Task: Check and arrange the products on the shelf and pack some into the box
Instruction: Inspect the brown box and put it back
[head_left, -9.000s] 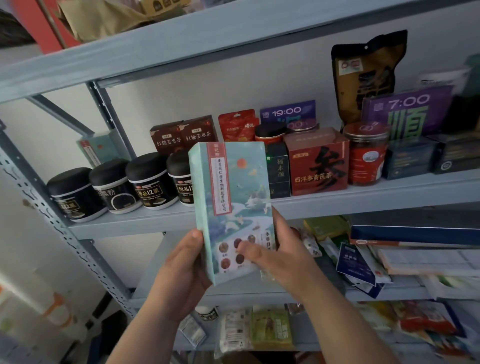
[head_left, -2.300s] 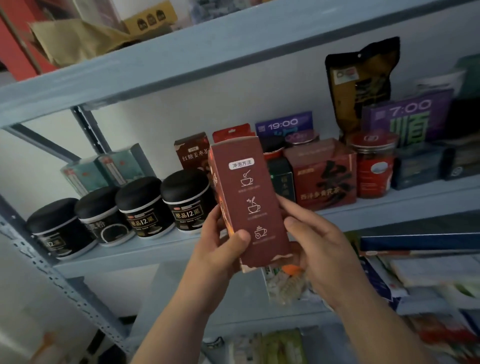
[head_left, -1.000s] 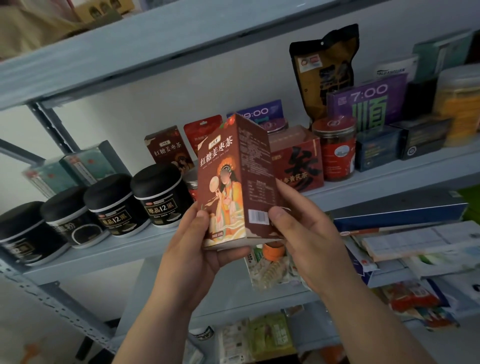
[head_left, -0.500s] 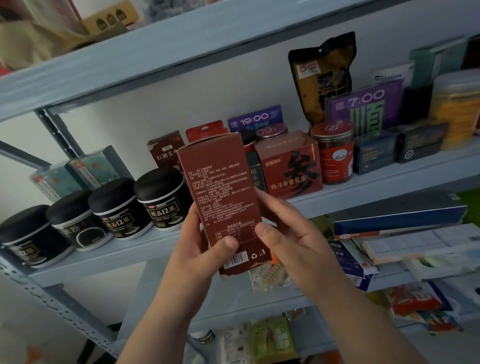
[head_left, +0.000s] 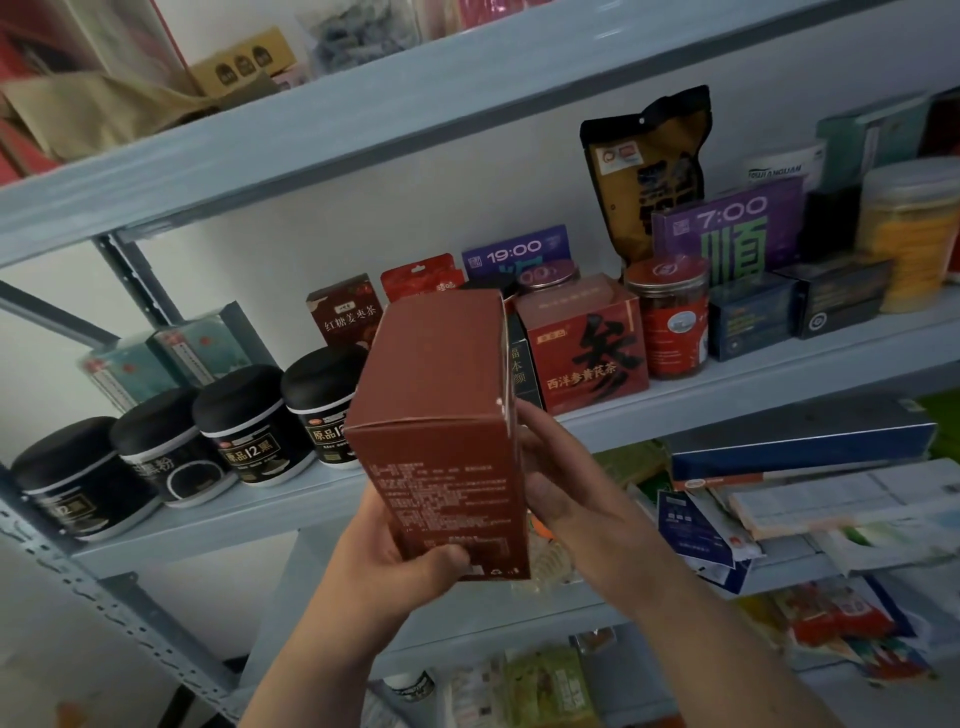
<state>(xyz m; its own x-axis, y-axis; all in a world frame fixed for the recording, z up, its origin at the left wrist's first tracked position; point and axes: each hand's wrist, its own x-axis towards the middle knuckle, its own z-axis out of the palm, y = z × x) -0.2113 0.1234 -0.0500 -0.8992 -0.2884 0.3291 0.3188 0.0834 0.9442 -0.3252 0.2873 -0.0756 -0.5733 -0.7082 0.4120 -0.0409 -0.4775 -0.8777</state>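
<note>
I hold a dark red tea box in front of the grey shelf, tilted so its plain top flap and printed back face me. My left hand grips its lower left corner, thumb on the back panel. My right hand supports its right side, fingers behind the box. A matching red box stands at the back of the shelf. No packing box is in view.
Black-lidded jars line the shelf's left, teal boxes behind them. A red ginseng box, a red jar, purple boxes and a black pouch fill the right. Flat packs are piled on the lower shelf.
I swapped the teal box for the dark red one, turned it through its sides, and have now tipped its top toward me.
</note>
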